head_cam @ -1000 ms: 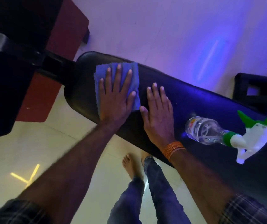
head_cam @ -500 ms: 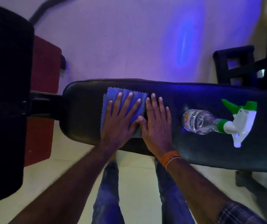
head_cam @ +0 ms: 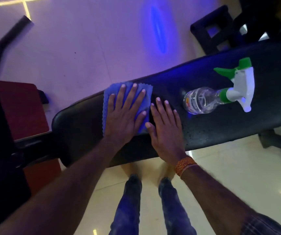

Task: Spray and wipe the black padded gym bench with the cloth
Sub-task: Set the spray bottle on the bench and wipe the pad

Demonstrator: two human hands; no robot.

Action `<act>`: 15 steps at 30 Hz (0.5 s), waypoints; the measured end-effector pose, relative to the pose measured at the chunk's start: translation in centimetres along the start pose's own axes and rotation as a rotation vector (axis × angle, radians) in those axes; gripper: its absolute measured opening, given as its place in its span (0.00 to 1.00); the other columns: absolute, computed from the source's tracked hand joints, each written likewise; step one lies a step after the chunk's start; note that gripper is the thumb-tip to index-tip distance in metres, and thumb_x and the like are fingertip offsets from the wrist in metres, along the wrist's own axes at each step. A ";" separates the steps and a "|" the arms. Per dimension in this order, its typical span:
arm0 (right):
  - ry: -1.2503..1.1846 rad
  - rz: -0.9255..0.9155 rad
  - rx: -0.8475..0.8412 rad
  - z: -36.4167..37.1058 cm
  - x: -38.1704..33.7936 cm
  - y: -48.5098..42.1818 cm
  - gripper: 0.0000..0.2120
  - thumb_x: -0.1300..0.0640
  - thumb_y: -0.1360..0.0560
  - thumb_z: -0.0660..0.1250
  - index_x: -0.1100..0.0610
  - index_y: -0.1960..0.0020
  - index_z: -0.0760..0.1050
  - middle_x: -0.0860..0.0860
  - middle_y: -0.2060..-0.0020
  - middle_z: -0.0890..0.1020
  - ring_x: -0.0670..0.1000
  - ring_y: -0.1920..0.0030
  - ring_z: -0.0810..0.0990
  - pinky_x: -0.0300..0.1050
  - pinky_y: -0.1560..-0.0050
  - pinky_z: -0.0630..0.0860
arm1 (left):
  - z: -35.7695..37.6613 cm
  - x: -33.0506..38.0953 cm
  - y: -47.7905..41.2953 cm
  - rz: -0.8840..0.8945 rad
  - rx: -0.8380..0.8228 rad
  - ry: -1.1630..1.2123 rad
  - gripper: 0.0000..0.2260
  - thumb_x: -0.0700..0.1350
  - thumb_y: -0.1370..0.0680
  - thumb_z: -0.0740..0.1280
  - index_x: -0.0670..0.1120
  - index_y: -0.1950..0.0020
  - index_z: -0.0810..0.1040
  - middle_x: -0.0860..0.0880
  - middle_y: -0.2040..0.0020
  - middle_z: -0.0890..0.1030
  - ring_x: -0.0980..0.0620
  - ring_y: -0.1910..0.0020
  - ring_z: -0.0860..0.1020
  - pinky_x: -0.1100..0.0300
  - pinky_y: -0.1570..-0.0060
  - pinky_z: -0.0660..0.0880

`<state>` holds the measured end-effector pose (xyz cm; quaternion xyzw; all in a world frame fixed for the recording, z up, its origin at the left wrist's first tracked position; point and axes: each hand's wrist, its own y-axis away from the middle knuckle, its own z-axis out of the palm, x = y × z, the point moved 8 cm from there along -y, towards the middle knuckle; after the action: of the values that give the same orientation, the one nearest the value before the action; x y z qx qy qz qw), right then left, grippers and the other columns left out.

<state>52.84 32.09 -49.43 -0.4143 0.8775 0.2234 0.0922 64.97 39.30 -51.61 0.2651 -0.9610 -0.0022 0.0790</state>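
Hands flat on the counter (head_cam: 221,131)
Left hand (head_cam: 124,114) presses the blue cloth (head_cam: 108,99), fingers spread; right hand (head_cam: 166,128) lies open beside it, spray bottle (head_cam: 204,100) near.

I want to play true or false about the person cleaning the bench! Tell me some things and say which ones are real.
1. The left hand is pressed flat on the blue cloth. True.
2. The right hand is holding the spray bottle. False: it lies flat on the black bench, and the bottle is apart from it.
3. The spray bottle is lying on its side on the bench. True.
4. The cloth is red. False: it is blue.
5. An orange band is on the right wrist. True.
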 end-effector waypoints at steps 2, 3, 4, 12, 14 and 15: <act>-0.023 0.005 0.037 0.1 0.2 0.0 0.30 0.42 0.16 0.45 0.53 0.18 0.60 0.50 0.16 0.55 0.53 0.16 0.51 0.58 0.18 0.51 | 0.2 0.0 -1.4 -0.010 0.035 -0.009 0.27 0.60 0.13 0.51 0.53 0.15 0.54 0.48 0.15 0.55 0.42 0.16 0.52 0.40 0.20 0.52; -0.034 0.009 0.052 0.2 0.3 0.0 0.29 0.42 0.16 0.46 0.53 0.18 0.61 0.50 0.16 0.56 0.53 0.16 0.52 0.58 0.18 0.52 | 0.4 0.4 -1.2 -0.026 0.051 -0.003 0.27 0.59 0.13 0.51 0.53 0.15 0.54 0.48 0.15 0.55 0.42 0.16 0.52 0.40 0.20 0.52; -0.047 0.019 0.060 0.2 0.4 0.2 0.29 0.43 0.15 0.46 0.53 0.18 0.61 0.50 0.16 0.56 0.53 0.16 0.52 0.57 0.18 0.51 | 0.6 1.0 -0.3 -0.044 0.045 0.007 0.27 0.58 0.13 0.51 0.52 0.15 0.53 0.48 0.15 0.54 0.43 0.16 0.52 0.40 0.19 0.51; -0.070 0.117 0.078 0.0 1.6 1.1 0.30 0.42 0.16 0.47 0.54 0.18 0.60 0.50 0.16 0.56 0.52 0.16 0.52 0.57 0.20 0.55 | -0.1 1.3 -4.3 -0.014 -0.037 0.012 0.27 0.57 0.13 0.49 0.51 0.15 0.55 0.48 0.15 0.57 0.43 0.16 0.55 0.41 0.21 0.54; -0.069 0.124 0.080 0.2 1.5 0.7 0.30 0.42 0.16 0.47 0.53 0.18 0.59 0.49 0.16 0.55 0.52 0.16 0.52 0.57 0.20 0.55 | 0.1 1.4 -5.5 -0.056 -0.031 0.012 0.26 0.57 0.13 0.49 0.51 0.15 0.55 0.47 0.16 0.58 0.42 0.17 0.58 0.40 0.22 0.55; -0.081 0.129 0.079 0.2 1.4 0.6 0.30 0.42 0.16 0.46 0.53 0.18 0.59 0.49 0.16 0.55 0.51 0.16 0.51 0.57 0.20 0.55 | 0.2 1.9 -4.7 -0.035 -0.024 0.002 0.27 0.57 0.13 0.50 0.51 0.15 0.55 0.47 0.15 0.57 0.41 0.17 0.57 0.40 0.21 0.54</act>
<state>51.46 31.55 -49.88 -0.3434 0.9061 0.2105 0.1294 65.69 34.29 -51.70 0.2808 -0.9561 -0.0147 0.0832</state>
